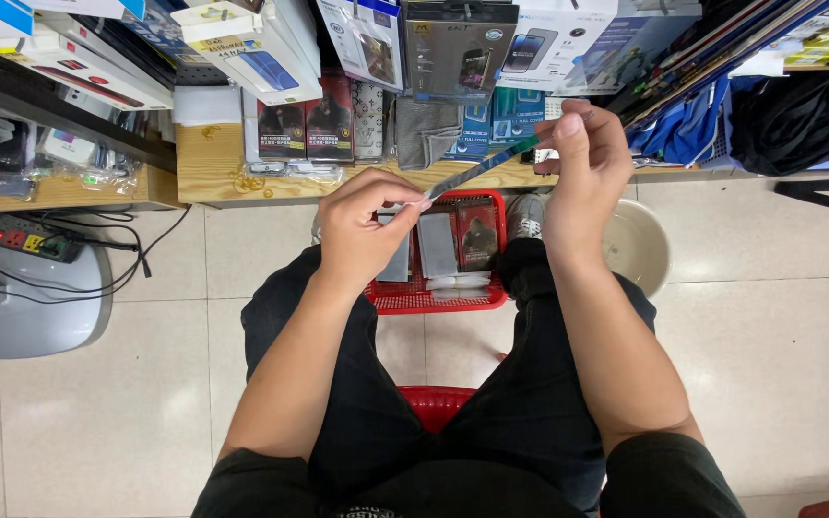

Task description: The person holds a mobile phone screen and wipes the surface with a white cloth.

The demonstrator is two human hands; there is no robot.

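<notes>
Head view, 1 frame.
- Left hand [362,225]: fingers pinched on the near end of a thin flat strip [480,169], seen edge-on.
- Right hand [582,163]: fingers closed on the strip's far end, raised above the knees.
- Strip: held in air between both hands, above the red basket [434,299] on the floor.
- Basket contents: flat grey sheets [437,245], 1 dark red packet [478,233].
- Beyond: wooden shelf [208,163] edge with boxed goods; power strip [35,238] at left.
- Handling, by judgement: grip edges only, keep the strip taut and flat surfaces untouched.
</notes>
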